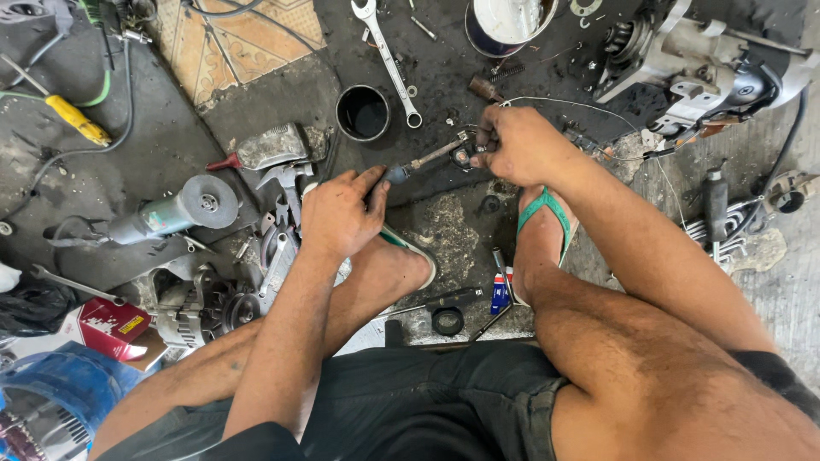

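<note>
The left hand [340, 213] is clamped on a dark-handled metal screwdriver [420, 162]. Its tip meets a small round metal part [462, 154], pinched in the right hand [523, 145], just below the black cylindrical cup [363, 113]. Best to keep the shaft in line and that part braced.

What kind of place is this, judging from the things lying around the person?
Probably a small repair workshop for motors or vehicle parts, with the work done on the floor. An angle grinder, a spanner and an alternator lie on the stained, oily ground, and the left hand holds a screwdriver.
</note>
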